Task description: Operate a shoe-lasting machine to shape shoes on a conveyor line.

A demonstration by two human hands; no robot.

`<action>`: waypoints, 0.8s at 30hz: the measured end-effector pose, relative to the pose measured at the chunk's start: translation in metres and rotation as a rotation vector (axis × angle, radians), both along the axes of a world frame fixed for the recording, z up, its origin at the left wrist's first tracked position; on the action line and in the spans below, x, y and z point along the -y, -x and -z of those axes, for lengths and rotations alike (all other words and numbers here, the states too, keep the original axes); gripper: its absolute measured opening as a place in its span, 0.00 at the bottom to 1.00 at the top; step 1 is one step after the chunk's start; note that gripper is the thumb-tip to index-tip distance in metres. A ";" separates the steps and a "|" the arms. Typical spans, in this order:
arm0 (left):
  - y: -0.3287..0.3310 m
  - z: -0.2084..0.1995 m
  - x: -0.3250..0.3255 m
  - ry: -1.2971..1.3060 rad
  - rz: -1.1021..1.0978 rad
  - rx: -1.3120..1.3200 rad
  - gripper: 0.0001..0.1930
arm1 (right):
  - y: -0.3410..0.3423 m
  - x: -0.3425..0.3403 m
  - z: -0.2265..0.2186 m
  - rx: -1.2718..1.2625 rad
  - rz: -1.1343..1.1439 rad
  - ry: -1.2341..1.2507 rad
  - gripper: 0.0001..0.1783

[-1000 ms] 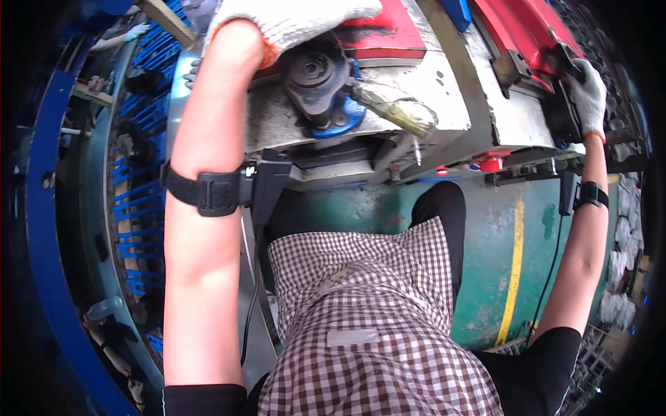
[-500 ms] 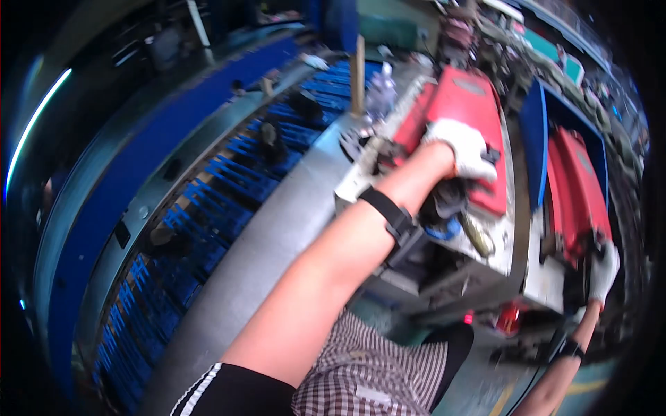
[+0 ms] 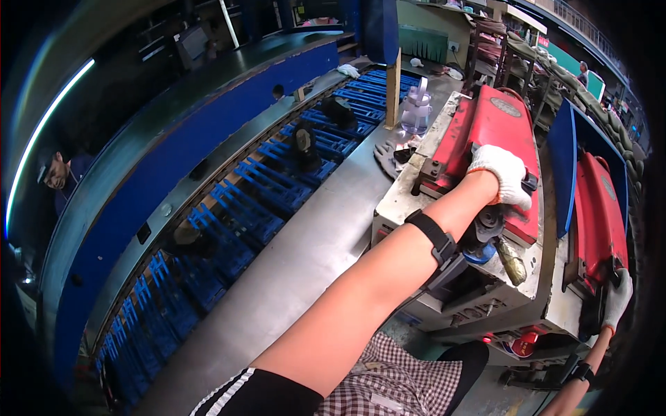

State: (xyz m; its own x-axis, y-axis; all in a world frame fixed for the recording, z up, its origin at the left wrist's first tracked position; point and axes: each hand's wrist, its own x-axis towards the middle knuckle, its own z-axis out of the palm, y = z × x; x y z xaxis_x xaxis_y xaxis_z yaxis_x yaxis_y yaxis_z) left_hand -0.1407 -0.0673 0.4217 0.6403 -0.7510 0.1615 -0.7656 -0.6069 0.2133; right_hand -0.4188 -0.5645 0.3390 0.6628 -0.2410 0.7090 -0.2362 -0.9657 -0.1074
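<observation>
Two red machine covers sit side by side at the right. My left hand, in a white knit glove, is closed round the black handle across the nearer red cover; only the handle's ends show. Further right, my gloved right hand is closed at the black handle on the front of the second red cover, its fingers partly hidden. Below my left hand, a black round part, a blue lid-like piece and a worn yellowish-green cylinder rest on the white machine body.
A blue slatted conveyor with black shoes runs along the left, beside a metal ledge. A clear bottle and a grey glove lie near the wooden post. Another person is at the far left.
The whole scene has shifted right and slightly down in view and is sharper. Both hands stay on the handles. A person at the far left shows more clearly.
</observation>
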 end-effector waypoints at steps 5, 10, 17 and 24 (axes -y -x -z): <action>-0.007 0.002 0.000 -0.017 0.059 -0.015 0.31 | 0.000 0.010 0.005 -0.027 0.021 0.074 0.11; -0.004 0.004 -0.002 -0.021 0.043 -0.009 0.31 | 0.002 0.002 0.001 -0.038 0.051 0.043 0.12; -0.002 0.003 -0.004 -0.012 0.037 -0.006 0.31 | 0.002 -0.010 -0.004 -0.044 0.053 0.067 0.12; 0.000 0.002 -0.004 -0.001 0.036 0.005 0.30 | 0.004 -0.001 -0.003 -0.047 0.044 0.022 0.12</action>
State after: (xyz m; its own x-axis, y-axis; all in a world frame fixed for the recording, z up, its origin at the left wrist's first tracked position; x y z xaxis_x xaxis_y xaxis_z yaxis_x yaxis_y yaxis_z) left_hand -0.1410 -0.0634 0.4195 0.6123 -0.7735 0.1634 -0.7878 -0.5795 0.2088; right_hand -0.4223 -0.5633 0.3416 0.6844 -0.2551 0.6830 -0.2823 -0.9564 -0.0742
